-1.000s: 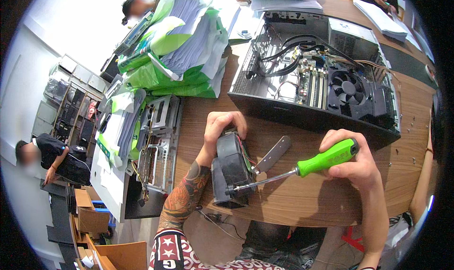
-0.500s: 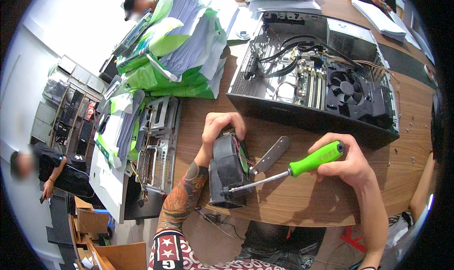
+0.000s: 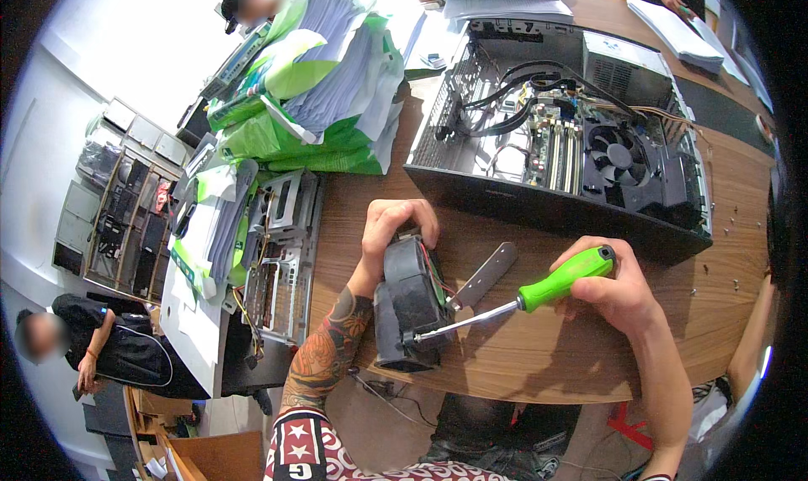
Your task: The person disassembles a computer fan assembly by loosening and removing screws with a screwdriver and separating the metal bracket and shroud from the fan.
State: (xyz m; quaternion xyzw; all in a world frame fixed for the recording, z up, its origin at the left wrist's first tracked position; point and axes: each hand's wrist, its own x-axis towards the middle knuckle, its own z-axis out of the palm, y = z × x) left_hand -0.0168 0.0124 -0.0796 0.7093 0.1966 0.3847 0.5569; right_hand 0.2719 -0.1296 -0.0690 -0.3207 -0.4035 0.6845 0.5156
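Observation:
My left hand grips the top of a black case fan standing on edge near the front of the wooden table. Red and black wires run along the fan's right side. My right hand is closed around the green handle of a screwdriver, and its metal shaft slants down-left with the tip at the fan's lower corner. A flat grey metal bracket lies on the table just behind the shaft.
An open black computer case with motherboard, cables and a cooler fan lies behind the hands. A bare metal drive cage sits at the left. Green bags of paper stacks are piled beyond it. People are at the left and top edges.
The fan and both hands have stayed in nearly the same place; the screwdriver handle has dropped slightly while its tip stays at the fan's corner.

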